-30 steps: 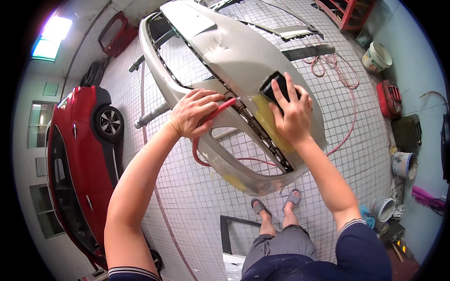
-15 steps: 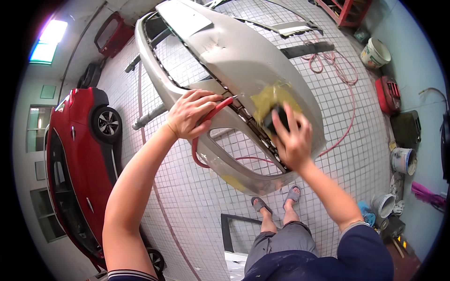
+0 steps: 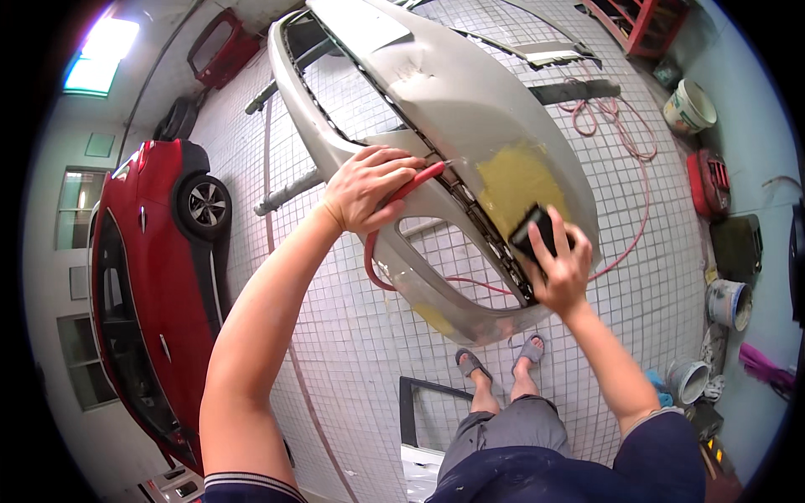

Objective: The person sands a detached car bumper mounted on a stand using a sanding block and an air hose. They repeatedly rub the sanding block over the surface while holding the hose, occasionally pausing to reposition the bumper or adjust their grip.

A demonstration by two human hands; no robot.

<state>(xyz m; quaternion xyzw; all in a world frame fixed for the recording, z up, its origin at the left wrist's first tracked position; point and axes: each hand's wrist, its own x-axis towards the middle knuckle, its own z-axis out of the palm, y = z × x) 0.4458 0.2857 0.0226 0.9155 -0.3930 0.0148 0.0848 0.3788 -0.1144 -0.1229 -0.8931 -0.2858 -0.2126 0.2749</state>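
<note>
My right hand [image 3: 563,267] has slid the black sanding block [image 3: 537,230] down off the yellow filler patch [image 3: 518,180], fingers clamped on it, centre-right of frame. Left hand [image 3: 369,186] stays curled around the red hose [image 3: 402,191] on the bumper [image 3: 453,101], so another pass looks due.

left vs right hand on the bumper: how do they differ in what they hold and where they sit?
The left hand grips a red hose at the bumper's upper edge; the right hand presses a black sanding block lower down, at the yellow filler patch. The left hand's fingers are curled, the right's spread flat. Both touch the same pale bumper.
</note>
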